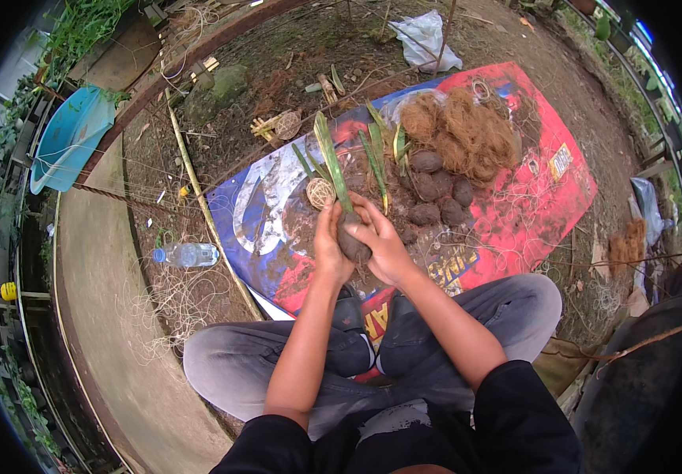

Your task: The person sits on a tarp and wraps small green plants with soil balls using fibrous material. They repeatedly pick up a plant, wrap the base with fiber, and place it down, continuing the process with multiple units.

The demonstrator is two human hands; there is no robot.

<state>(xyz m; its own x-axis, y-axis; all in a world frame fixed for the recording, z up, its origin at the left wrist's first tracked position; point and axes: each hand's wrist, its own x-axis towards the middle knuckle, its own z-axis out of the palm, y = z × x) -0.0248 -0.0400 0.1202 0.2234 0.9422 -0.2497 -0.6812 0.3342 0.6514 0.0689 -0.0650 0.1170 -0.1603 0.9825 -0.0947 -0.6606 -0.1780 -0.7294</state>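
Observation:
Both my hands cup a dark brown soil ball above the banner sheet. My left hand presses its left side, and my right hand wraps its right side with the thumb across it. A long green leaf with yellowish edges stands up from the top of the ball. Just left of the leaf lies a round ball of pale woven strands. More upright-looking leaf pieces lie beyond my hands. To their right sit several dark soil balls beside a heap of brown fibre.
A soiled printed banner covers the ground, with loose pale strings over its right part. A plastic bottle and tangled string lie at the left. Farther off are a blue basin, a rusty metal bar and a plastic bag.

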